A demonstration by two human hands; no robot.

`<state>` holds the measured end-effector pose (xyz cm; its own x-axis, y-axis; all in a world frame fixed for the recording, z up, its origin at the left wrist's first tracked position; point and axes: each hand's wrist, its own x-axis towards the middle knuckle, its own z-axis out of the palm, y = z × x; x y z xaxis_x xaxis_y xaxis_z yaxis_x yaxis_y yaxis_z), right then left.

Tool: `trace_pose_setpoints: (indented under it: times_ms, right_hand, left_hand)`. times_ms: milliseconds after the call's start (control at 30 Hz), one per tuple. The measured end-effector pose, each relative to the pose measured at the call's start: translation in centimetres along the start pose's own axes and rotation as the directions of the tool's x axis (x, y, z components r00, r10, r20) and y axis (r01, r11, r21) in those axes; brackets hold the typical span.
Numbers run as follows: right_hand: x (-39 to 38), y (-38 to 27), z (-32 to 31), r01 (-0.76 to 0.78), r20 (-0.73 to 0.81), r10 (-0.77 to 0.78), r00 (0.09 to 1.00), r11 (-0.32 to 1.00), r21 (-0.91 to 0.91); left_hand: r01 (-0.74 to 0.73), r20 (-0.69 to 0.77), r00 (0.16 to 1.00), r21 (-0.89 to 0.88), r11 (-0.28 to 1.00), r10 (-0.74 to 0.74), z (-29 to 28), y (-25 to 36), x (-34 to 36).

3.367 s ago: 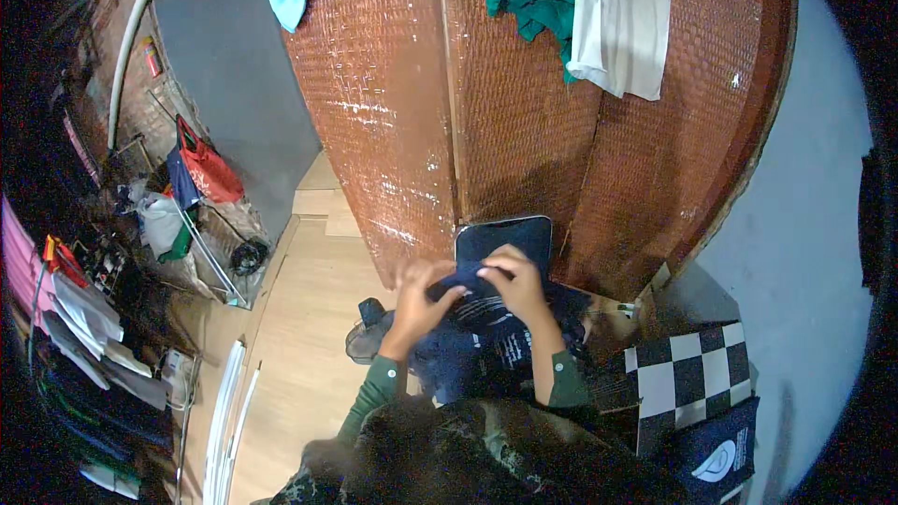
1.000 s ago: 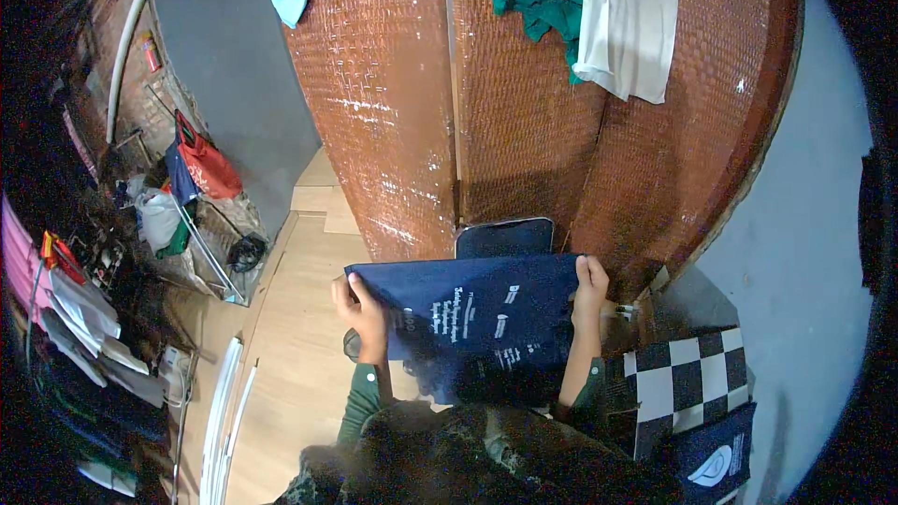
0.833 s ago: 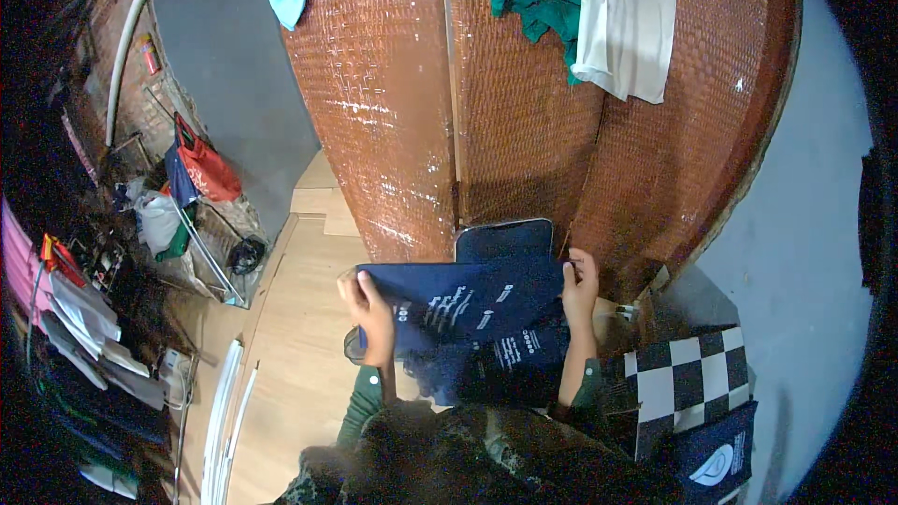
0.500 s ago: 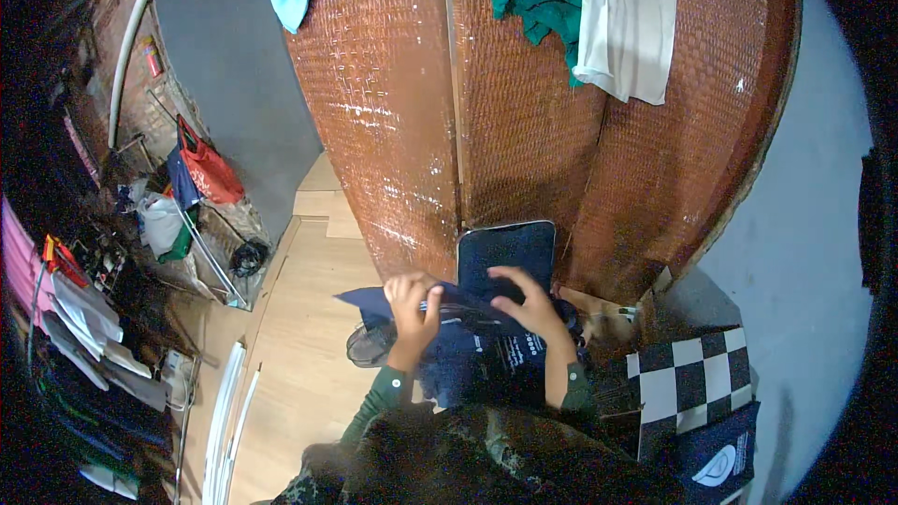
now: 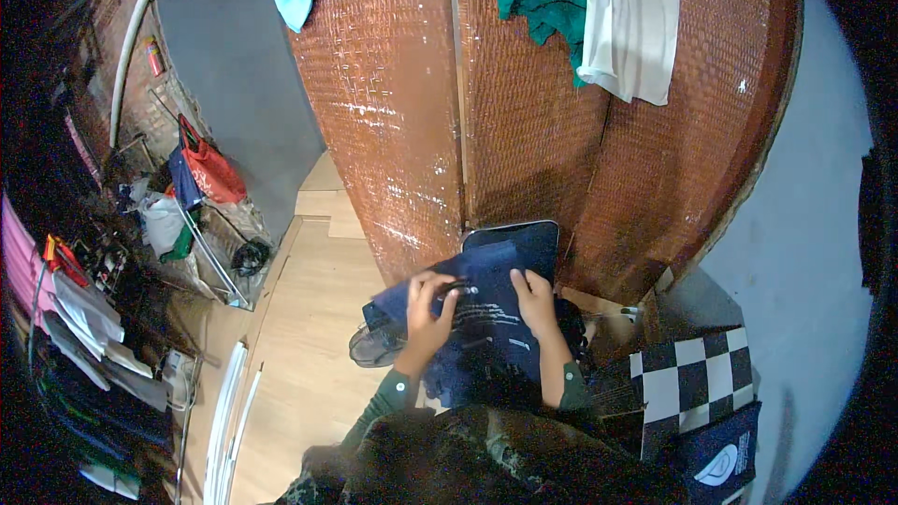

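In front of my body a navy cloth (image 5: 491, 271) with small white print is held up, tilted, its upper edge a little blurred. My left hand (image 5: 430, 309) pinches it at its left part; a small dark strap-like piece shows by the fingertips. Along the cloth's right edge my right hand (image 5: 538, 304) grips with the thumb up on the near face. Below both hands more dark navy cloth (image 5: 468, 369) lies across my lap. Just behind stands a dark panel with a light rounded rim (image 5: 547, 234), partly covered by the held cloth.
A clear plastic bag-like thing (image 5: 372, 348) lies left of the cloth. White rods (image 5: 224, 416) rest on the wooden floor (image 5: 304, 318). A brown woven cabinet (image 5: 374, 131) rises ahead. To the right are a checkered board (image 5: 692, 374) and a navy bag with a white emblem (image 5: 725, 458).
The navy cloth, seen nearly edge-on before, is now raised with its printed face showing. My right hand has closed from spread fingers onto its edge. My left hand has moved slightly right.
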<state>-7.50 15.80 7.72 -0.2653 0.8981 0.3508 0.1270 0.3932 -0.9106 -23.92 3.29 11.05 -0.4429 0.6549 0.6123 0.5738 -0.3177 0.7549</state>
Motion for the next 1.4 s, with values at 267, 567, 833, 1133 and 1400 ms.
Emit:
trace_pose_setpoints:
  times_ms: [267, 567, 833, 1133, 1400]
  right_hand:
    - [-1.0, -0.7, 1.5, -0.108, 0.158, 0.070, 0.985, 0.962, 0.251]
    - [-1.7, -0.6, 3.2, -0.161, 0.346, 0.043, 0.937, 0.934, 0.320]
    - [-0.3, 3.3, 2.5, -0.058, -0.031, 0.067, 0.997, 0.969, 0.242]
    - [-1.4, 5.2, 0.6, -0.451, 0.109, 0.484, 0.868, 0.677, 0.581]
    - [-2.1, 6.7, 1.0, -0.395, 0.179, 0.391, 0.903, 0.589, 0.705]
  left_hand:
    - [0.261, 0.446, 0.879, -0.155, 0.953, -0.168, 2.7, -2.2, -2.0]
    - [0.104, 0.241, 0.966, -0.049, 0.993, -0.089, 2.0, -3.8, -2.4]
    - [0.087, 0.120, 0.990, -0.120, 0.989, -0.072, -0.4, -4.0, -1.3]
    - [0.121, 0.134, 0.987, -0.249, 0.961, -0.090, -4.5, -2.9, -0.7]
    - [-0.006, -0.126, 0.992, -0.111, 0.994, -0.008, -6.6, -4.6, -1.5]
